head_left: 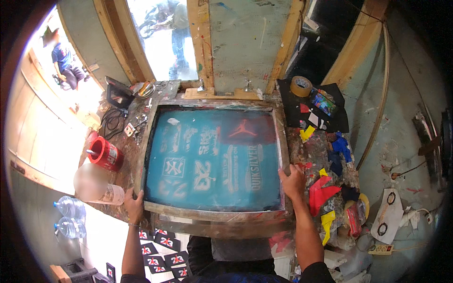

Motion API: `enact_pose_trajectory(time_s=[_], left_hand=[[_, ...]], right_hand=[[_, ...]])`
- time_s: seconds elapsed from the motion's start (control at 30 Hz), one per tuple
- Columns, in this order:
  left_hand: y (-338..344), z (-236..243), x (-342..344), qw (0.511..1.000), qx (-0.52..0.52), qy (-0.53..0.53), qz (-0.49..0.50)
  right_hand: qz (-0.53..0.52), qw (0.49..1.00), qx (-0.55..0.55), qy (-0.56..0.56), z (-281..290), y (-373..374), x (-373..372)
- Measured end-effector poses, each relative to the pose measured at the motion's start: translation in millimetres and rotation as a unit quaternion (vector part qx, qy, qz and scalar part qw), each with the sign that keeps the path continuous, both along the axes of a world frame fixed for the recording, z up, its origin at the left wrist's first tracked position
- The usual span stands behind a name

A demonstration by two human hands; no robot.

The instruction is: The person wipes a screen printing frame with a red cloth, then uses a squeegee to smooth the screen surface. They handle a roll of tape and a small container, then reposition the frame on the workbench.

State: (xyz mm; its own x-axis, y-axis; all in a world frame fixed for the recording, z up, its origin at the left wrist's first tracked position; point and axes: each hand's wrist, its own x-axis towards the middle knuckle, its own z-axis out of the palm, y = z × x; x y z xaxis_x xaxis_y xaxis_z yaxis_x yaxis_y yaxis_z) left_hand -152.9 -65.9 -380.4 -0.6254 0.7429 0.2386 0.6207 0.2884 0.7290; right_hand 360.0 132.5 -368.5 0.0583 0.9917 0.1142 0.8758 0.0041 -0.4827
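Note:
A wooden-framed printing screen lies on the worktable in front of me. Its teal mesh carries several pale stencil designs, and a red-stained patch sits at the far right. My left hand is closed around the frame's near left corner, thumb on top. Over on the right side, my right hand grips the frame's edge with bent fingers. Two metal hinge clamps on a wooden bar stand along its far side. What lies under the screen is hidden.
Left on the table stand a red paint bucket, a partly blurred pale container and a dark appliance. At right lie a tape roll and red scraps. Printed black pieces lie below; a person sits outside.

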Motion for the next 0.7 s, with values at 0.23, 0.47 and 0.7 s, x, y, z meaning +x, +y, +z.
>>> enact_pose_trajectory(time_s=[0.23,0.47,0.7], left_hand=[[-10.3,-9.5,-6.1,0.998,-0.057,0.028,0.013],[1.2,-14.1,-10.1,0.998,-0.067,0.014,0.011],[1.2,-21.3,-10.2,0.998,-0.041,0.036,0.01]], right_hand=[[-0.025,0.998,0.044,-0.036,-15.9,-7.7,3.9],[-0.01,0.998,0.045,-0.043,-9.2,-0.4,5.2],[-0.029,0.998,0.002,-0.05,-10.1,0.6,1.0]])
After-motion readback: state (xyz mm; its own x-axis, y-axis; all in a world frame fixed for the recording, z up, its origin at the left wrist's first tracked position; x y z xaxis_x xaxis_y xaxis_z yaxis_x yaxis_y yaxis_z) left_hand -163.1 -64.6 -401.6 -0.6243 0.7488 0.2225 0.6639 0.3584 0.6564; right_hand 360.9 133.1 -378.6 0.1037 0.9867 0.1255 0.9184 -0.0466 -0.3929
